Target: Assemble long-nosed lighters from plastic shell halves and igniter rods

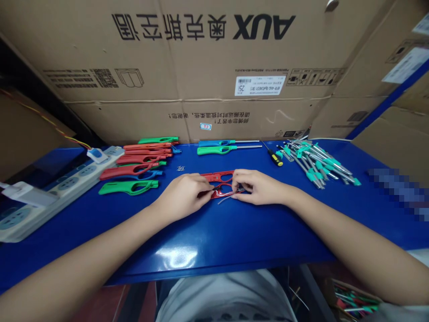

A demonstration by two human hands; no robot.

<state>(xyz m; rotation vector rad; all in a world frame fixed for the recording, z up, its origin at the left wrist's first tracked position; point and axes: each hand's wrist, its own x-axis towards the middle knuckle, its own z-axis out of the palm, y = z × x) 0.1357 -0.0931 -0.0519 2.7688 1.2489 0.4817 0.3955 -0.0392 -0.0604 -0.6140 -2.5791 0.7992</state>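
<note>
Two red lighter housing halves lie in front of me on the blue table. The nearer red housing half (222, 190) is between my hands, with a thin pale wire or tube (225, 200) running along it and sticking out below. My left hand (187, 195) is closed in a pinch at its left side; what the fingertips hold is too small to make out. My right hand (257, 188) has its fingers closed over the right end, on a small dark part that its fingers mostly cover. The farther red housing half (213, 176) lies just beyond, partly behind my fingers.
Red, green and blue lighter housings (134, 171) lie stacked at left, beside a white power strip (78, 179). Two lighters with metal barrels (221, 150), a screwdriver (275, 157) and a pile of metal barrels with green parts (318, 163) lie farther back. A large cardboard sheet (161, 89) stands behind.
</note>
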